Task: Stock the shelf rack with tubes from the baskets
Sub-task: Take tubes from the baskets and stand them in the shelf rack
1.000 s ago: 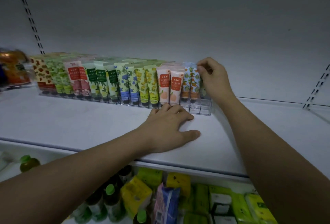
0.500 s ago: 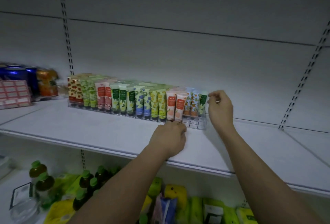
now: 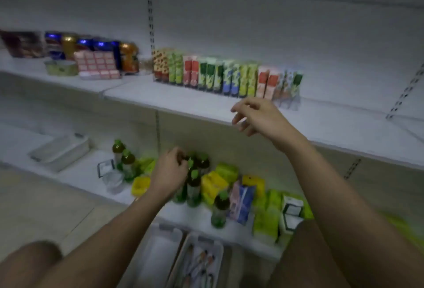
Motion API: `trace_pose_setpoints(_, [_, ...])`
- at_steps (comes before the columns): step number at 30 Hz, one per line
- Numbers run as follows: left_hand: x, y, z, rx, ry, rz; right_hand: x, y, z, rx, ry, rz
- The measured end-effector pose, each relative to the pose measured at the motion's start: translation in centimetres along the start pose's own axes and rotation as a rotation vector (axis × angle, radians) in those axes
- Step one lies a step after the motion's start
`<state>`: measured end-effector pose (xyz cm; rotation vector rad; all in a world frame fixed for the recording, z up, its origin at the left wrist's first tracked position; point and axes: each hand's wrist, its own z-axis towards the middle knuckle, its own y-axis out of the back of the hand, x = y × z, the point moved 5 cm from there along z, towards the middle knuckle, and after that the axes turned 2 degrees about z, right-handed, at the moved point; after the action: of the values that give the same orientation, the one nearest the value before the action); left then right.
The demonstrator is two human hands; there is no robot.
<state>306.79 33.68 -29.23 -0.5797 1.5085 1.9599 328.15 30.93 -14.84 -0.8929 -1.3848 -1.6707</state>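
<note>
A clear rack [image 3: 291,101] on the white shelf [image 3: 160,97] holds a row of several colourful tubes [image 3: 227,76], standing upright. My right hand [image 3: 259,118] hovers in front of the shelf edge, below the rack, fingers loosely curled and holding nothing. My left hand [image 3: 169,173] is lower, in front of the bottles on the shelf below, fingers loosely curled, nothing visibly held. Two white baskets sit at the bottom: the right basket [image 3: 218,246] holds several tubes [image 3: 199,264], and the left basket [image 3: 160,248] looks bare. The frame is blurred.
Cans and packets [image 3: 91,56] stand left of the rack on the same shelf. The lower shelf carries green-capped bottles [image 3: 195,186], yellow and green packs [image 3: 266,219] and a clear lidded container [image 3: 59,152]. Slotted uprights [image 3: 150,12] run up the back wall.
Both hands have left the rack and shelf and dropped lower. The view has pulled back and tilted down, bringing the lower shelf and baskets into sight.
</note>
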Motion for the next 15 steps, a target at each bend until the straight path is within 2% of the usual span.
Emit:
trace_pose_setpoints(3, [5.5, -3.0, -2.1, 0.248, 0.158, 0.038, -2.0, -5.9, -1.1, 0.2, -0.001, -0.107])
trace_pose_setpoints(6, [10.0, -6.5, -4.7, 0.42, 0.281, 0.039, -7.7, -11.8, -1.6, 0.359, -0.069, -0.237])
trace_pose_setpoints(10, [14.7, -11.9, -8.3, 0.563, 0.405, 0.027, -18.6, -17.9, -3.1, 0.525, -0.291, -0.31])
trace_pose_setpoints(15, [18.0, -17.0, -11.7, 0.67, 0.518, -0.007, -28.9, -22.1, -6.4, 0.667, -0.529, -0.354])
